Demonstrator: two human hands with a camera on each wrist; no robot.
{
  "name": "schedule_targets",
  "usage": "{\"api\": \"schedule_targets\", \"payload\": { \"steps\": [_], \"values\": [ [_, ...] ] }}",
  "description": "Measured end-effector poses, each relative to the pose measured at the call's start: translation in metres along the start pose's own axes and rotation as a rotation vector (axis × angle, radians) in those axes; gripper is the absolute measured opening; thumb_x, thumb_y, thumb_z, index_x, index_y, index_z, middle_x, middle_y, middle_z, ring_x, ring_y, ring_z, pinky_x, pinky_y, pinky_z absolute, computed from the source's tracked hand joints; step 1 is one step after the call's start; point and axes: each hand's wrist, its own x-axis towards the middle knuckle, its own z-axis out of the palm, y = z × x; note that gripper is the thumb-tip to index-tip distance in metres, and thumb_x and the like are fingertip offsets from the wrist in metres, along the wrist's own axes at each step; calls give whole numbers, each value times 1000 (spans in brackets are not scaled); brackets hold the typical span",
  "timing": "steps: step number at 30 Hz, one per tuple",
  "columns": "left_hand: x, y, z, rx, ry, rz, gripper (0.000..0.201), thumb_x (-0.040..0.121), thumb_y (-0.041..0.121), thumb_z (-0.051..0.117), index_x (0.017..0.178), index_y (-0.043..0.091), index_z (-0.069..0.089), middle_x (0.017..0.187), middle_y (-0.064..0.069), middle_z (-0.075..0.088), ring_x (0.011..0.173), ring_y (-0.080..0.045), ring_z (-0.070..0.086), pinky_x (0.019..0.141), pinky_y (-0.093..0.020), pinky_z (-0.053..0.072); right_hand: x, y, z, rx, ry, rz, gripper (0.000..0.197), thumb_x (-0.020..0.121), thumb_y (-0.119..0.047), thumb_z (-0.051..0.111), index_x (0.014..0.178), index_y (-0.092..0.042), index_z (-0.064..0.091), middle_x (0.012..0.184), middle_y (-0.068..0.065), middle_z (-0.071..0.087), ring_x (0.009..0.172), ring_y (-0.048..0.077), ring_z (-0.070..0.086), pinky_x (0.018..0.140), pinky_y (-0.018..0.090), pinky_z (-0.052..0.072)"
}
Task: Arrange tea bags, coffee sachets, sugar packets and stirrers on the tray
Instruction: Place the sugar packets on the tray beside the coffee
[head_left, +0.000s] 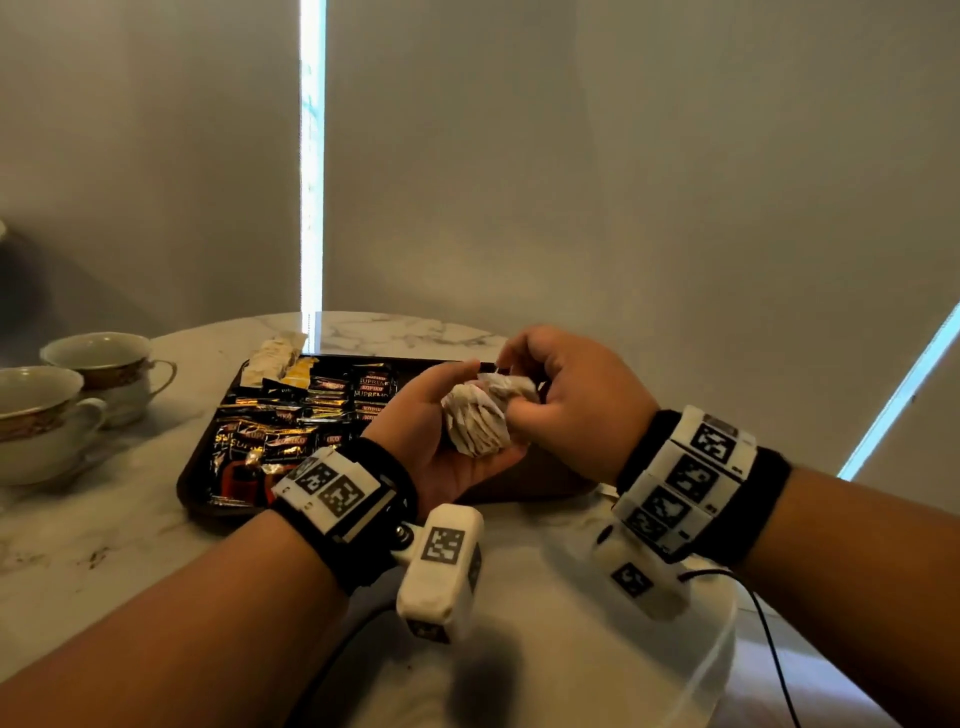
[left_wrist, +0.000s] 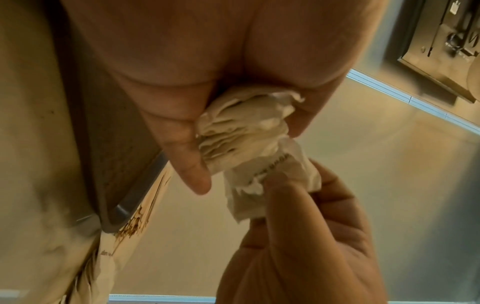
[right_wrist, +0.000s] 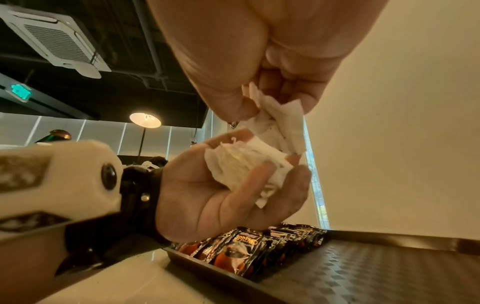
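Note:
My left hand (head_left: 441, 415) is palm up over the dark tray (head_left: 195, 483) and holds a stack of white tea bags (head_left: 475, 423). The same stack of tea bags (left_wrist: 241, 131) fills the left wrist view and shows in the right wrist view as tea bags (right_wrist: 241, 162). My right hand (head_left: 550, 384) pinches one tea bag (right_wrist: 283, 121) at the top of the stack. Black and gold coffee sachets (head_left: 311, 410) cover the left half of the tray. Pale packets (head_left: 272, 358) lie at the tray's far left corner.
Two gold-rimmed teacups (head_left: 47, 410) stand on the marble table (head_left: 104, 525) left of the tray. The tray's right half (right_wrist: 389, 267) is bare textured surface. A wall and blinds rise close behind the table. Cables run from the wrist cameras at the front edge.

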Motion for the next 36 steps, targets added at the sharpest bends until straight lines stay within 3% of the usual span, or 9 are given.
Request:
{"api": "schedule_targets", "payload": {
  "steps": [6,10,16,19,22,26,32,34,36],
  "values": [
    [-4,18,-8,17,-54,76,32,87,22,54,108,1,67,94,-15,67,82,-24,68,68,-33,59,11,-4,23,164,-28,-53,27,70,-33,76,89,-29,56,80,-8,64,70,11,62,65,40,57],
    [1,40,-21,37,-54,60,32,96,28,49,110,3,64,94,-16,65,77,-25,66,59,-30,57,32,0,31,281,-103,-56,40,56,-50,78,86,-34,57,100,-3,68,83,23,67,73,48,57],
    [24,69,-43,104,-66,-3,43,86,34,52,115,4,59,112,-19,55,97,-30,57,83,-40,49,77,20,59,353,-179,2,38,56,-35,79,83,-16,59,88,11,70,83,34,66,73,55,55],
    [35,73,-55,52,-75,-21,38,81,29,52,106,3,66,105,-17,66,90,-27,64,84,-41,51,96,23,66,395,-275,33,46,54,-40,84,86,-25,54,93,15,67,87,39,65,73,59,54],
    [40,70,-63,-59,-80,-16,36,84,29,51,95,2,74,98,-16,71,83,-26,70,74,-36,57,106,21,69,437,-348,74,51,55,-39,88,86,-27,50,89,13,68,83,36,67,72,57,55],
    [37,72,-69,-128,-90,-38,42,87,36,55,100,1,75,99,-19,71,87,-29,72,79,-41,59,110,20,77,547,-343,133,45,61,-18,88,86,-19,51,88,15,69,76,26,68,67,52,57],
    [32,70,-72,-133,-88,59,39,80,11,54,117,0,60,105,-23,64,91,-31,66,77,-38,56,108,17,77,681,-463,130,53,57,-35,89,100,-27,59,106,3,70,93,25,71,77,47,60],
    [32,76,-72,-137,2,84,47,77,3,49,122,6,62,103,-22,64,81,-28,69,66,-35,60,106,21,73,710,-364,191,47,65,-48,82,104,-36,60,112,-6,68,99,21,69,79,45,59],
    [29,80,-72,-127,113,123,42,82,1,45,118,12,65,101,-22,64,74,-27,71,57,-32,60,99,22,64,547,-228,305,31,75,-52,69,99,-34,60,94,-12,69,85,12,66,73,40,56]
  ]
}}
